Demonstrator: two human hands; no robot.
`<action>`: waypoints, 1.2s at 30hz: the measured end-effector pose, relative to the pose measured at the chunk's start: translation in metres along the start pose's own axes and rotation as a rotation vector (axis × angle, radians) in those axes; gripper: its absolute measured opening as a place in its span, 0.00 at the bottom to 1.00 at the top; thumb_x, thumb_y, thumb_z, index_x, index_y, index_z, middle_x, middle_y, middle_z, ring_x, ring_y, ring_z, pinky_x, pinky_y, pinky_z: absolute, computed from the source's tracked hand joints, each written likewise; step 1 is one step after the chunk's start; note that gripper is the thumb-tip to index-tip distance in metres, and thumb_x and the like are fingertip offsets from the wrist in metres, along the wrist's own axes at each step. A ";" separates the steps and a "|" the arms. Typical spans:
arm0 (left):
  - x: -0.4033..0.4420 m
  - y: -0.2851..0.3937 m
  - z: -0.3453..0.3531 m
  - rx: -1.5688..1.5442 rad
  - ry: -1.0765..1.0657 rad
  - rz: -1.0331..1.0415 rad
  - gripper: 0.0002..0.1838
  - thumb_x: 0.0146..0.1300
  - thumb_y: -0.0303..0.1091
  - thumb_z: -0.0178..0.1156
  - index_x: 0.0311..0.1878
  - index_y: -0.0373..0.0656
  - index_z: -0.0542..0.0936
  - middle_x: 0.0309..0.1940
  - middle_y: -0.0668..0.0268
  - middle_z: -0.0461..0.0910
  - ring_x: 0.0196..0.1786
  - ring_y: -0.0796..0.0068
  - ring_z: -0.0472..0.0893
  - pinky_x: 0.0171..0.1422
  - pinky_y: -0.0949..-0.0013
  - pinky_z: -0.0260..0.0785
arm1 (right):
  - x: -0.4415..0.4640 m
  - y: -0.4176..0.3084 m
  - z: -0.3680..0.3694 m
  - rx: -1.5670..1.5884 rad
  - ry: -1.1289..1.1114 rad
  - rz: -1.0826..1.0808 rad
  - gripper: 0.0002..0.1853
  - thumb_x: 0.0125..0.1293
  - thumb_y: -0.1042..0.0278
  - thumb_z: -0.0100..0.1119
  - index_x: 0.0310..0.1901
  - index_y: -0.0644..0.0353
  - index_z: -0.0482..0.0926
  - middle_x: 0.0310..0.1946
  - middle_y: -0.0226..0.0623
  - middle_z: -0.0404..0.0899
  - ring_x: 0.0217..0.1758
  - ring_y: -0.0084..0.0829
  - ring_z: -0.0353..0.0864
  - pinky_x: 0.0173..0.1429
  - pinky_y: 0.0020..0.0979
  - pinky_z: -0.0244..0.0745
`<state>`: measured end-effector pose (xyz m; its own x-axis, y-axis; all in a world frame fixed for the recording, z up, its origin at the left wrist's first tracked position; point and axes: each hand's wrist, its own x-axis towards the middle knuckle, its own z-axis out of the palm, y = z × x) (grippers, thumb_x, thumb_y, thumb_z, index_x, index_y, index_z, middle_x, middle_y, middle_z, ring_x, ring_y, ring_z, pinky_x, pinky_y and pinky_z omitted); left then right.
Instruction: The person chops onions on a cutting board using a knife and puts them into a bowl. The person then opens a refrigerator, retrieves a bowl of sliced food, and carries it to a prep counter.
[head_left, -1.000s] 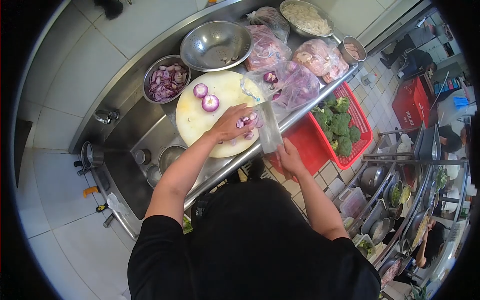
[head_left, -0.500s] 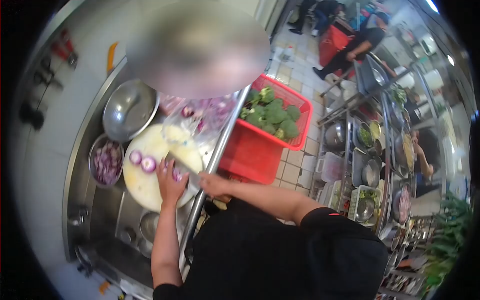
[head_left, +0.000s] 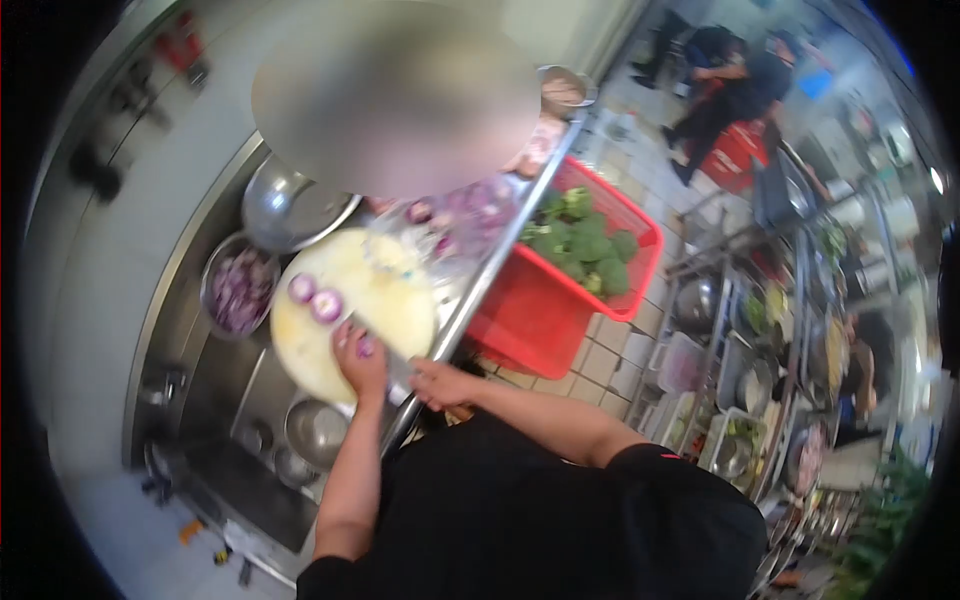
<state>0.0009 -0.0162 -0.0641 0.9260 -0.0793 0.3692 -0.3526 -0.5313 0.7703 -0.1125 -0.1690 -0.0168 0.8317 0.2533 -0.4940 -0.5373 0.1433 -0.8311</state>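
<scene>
My left hand (head_left: 362, 368) is closed over a piece of red onion (head_left: 366, 346) near the front edge of a round, pale cutting board (head_left: 400, 270). In my right hand (head_left: 443, 385) is the handle of a kitchen knife (head_left: 382, 346), its wide blade lying beside the left fingers and the onion. Two halved red onions (head_left: 326, 305) sit farther up the board. To the left, a steel bowl (head_left: 239, 285) holds chopped red onion. Behind it is a larger, shiny steel bowl (head_left: 290, 205).
A clear plastic bag (head_left: 470, 225) with red onions lies beyond the board. Right of the steel counter edge, a red basket (head_left: 645, 262) holds broccoli. Small steel bowls (head_left: 318, 432) stand in the sink area. Racks with pans and other people are at far right.
The view has shifted, so the counter appears farther right. On the board, my left hand, the onion piece and the knife are nearer the front edge, away from the halved onions.
</scene>
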 end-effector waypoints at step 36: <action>0.174 -0.062 -0.118 -0.175 -0.095 0.226 0.10 0.62 0.33 0.64 0.44 0.39 0.84 0.41 0.55 0.86 0.47 0.52 0.85 0.54 0.59 0.77 | -0.013 -0.124 0.034 -0.246 0.442 -0.072 0.07 0.77 0.65 0.50 0.46 0.58 0.71 0.22 0.29 0.72 0.17 0.22 0.71 0.23 0.25 0.68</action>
<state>0.1676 0.1030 0.0137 0.8271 -0.2619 0.4974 -0.5614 -0.3388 0.7550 -0.0615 -0.1576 0.1011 0.8734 -0.1856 -0.4502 -0.4722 -0.0972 -0.8761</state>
